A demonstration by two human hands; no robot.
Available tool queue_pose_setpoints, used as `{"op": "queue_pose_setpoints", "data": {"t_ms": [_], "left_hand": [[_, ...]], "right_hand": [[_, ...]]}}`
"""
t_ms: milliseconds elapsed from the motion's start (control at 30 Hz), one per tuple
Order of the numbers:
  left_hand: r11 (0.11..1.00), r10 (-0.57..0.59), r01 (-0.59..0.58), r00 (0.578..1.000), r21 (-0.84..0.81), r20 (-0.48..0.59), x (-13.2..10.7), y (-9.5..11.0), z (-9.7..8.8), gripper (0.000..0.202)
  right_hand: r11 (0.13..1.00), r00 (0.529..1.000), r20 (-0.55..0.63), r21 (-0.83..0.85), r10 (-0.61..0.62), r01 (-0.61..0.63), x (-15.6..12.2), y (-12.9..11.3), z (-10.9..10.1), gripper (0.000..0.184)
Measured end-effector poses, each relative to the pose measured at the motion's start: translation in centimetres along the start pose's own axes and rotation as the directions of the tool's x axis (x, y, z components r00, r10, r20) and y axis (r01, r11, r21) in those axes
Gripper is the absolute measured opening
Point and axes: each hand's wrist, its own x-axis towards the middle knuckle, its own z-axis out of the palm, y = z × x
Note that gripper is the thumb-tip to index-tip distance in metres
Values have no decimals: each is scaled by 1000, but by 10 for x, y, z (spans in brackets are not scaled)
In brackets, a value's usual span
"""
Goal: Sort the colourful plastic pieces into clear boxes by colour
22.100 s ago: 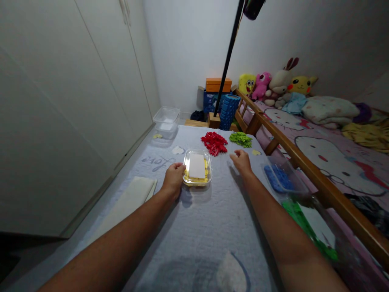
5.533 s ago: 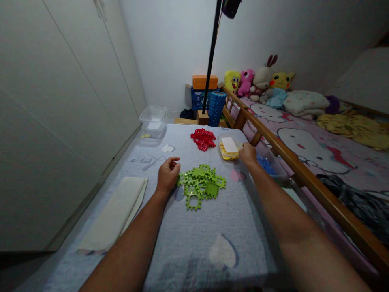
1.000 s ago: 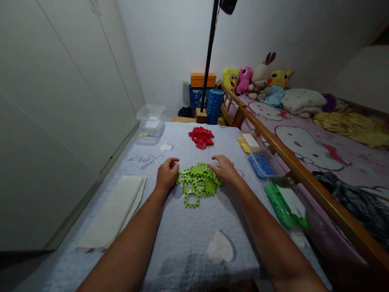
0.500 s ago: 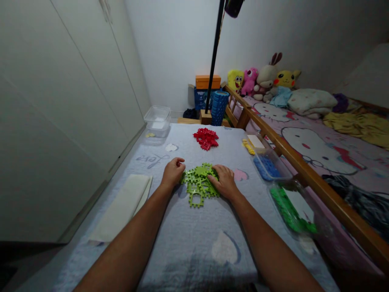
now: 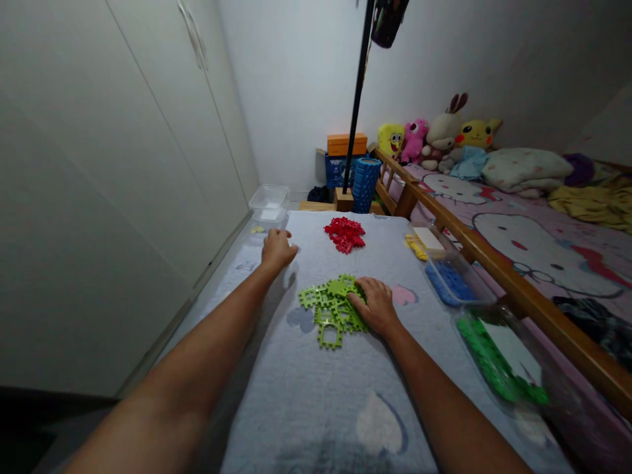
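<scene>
My left hand [image 5: 279, 249] is raised over the far left part of the table, fingers loosely curved and thumb apart, with nothing seen in it. It is nearest to the clear plastic boxes [image 5: 269, 197] at the far left corner. My right hand [image 5: 378, 303] lies with its fingers stretched along the right side of a heap of light green interlocking plastic pieces [image 5: 330, 336], touching it. The pieces are flat, notched at the edges, and some have openings in the middle. Beyond them lies a pile of red pieces [image 5: 345, 235].
Along the right edge stand clear boxes with yellow pieces [image 5: 415, 247], blue pieces [image 5: 448, 282] and green pieces [image 5: 498, 359]. A wooden bed rail [image 5: 459, 230] runs beside them. At the table's far end rise a black pole [image 5: 358, 99] and a blue foam roller [image 5: 366, 185].
My left hand has left the green heap's left side and moved forward and left toward the clear boxes. My right hand has stayed on the heap. The view has shifted slightly.
</scene>
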Motion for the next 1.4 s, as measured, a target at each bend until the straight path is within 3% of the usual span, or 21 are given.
{"op": "queue_pose_setpoints", "data": {"t_ms": [133,267,367,467,567,667,767,900,1100,1400], "left_hand": [[997,-68,68,998,-21,-3,23,-16,5,48],[935,-224,207,974,-288,-24,41,-29,13,43],[892,-278,245,960,-379,-35,52,-32,14,46],[926,-218,171,970,-336,-106,59,-28,8,49],[993,-18,-4,982,-116,-189,61,-18,-1,46],[984,137,-124,986,126,-99,60,-8,-9,42],[963,127,-126,992,238,12,64,-4,-12,42],[956,109,-125,991,266,73,72,-6,-15,41],[940,168,-175,985,293,49,70,-12,-20,46],[929,290,-263,955,259,-69,23,-6,-24,58]], "right_hand": [[1000,1000,3,7,4,-4,0,-1,-1,33],[1000,1000,3,6,10,-10,0,-1,0,33],[1000,1000,-2,8,14,-14,0,0,1,33],[1000,1000,4,17,8,-8,0,-1,1,34],[1000,1000,3,18,9,-9,-1,-1,1,33],[1000,1000,-5,12,8,-8,-1,-1,1,33],[1000,1000,-4,16,8,-8,-1,-1,0,33],[999,1000,4,36,19,-19,-1,-2,-1,33],[999,1000,2,47,9,-9,0,-2,-1,32],[999,1000,15,29,23,-24,0,-2,-1,33]]}}
